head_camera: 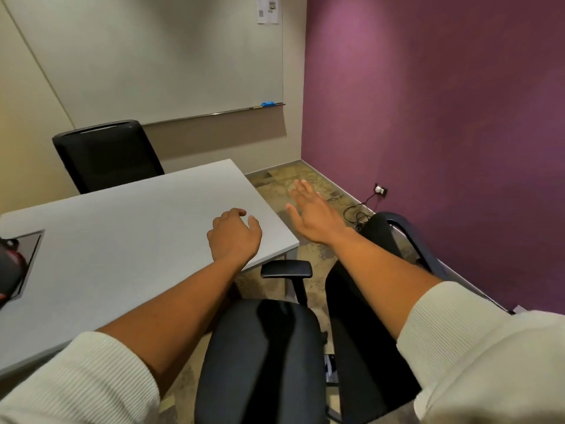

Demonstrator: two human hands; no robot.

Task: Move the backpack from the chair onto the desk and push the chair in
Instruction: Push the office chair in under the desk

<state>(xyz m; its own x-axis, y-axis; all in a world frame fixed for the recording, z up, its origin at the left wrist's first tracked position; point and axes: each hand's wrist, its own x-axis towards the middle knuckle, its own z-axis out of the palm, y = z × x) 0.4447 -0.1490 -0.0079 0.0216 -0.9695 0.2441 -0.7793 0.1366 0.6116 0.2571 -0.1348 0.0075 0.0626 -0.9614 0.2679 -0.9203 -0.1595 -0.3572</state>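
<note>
- While both arms reach forward in cream sleeves (91, 381), neither hand holds anything.
- The left hand (234, 237) hangs over the table (122, 240) near its 3 o'clock corner, fingers loosely curled, half open.
- The right hand (310, 209) is spread wide and flat, past the table's edge, above the floor (305, 185) at 1 o'clock.
- The chair (260, 362) stands at 6 o'clock, pulled out from the table, its black seat bare; its armrest (286, 268) sits just beside the table corner.
- At 9 o'clock, at the frame's edge, a dark thing with red trim (10, 264) lies on the table by a hatch (30, 255); it may be the backpack, but too little shows to tell.
- A second chair (107, 154) stands at 11 o'clock behind the table.
- A whiteboard (153, 56) fills the far wall, a blue eraser (268, 103) on its ledge.
- A paper notice (268, 9) at 12 o'clock carries print too small to read.
- A plug and cable (367, 203) run from the purple wall (443, 117) at 2 o'clock.
</note>
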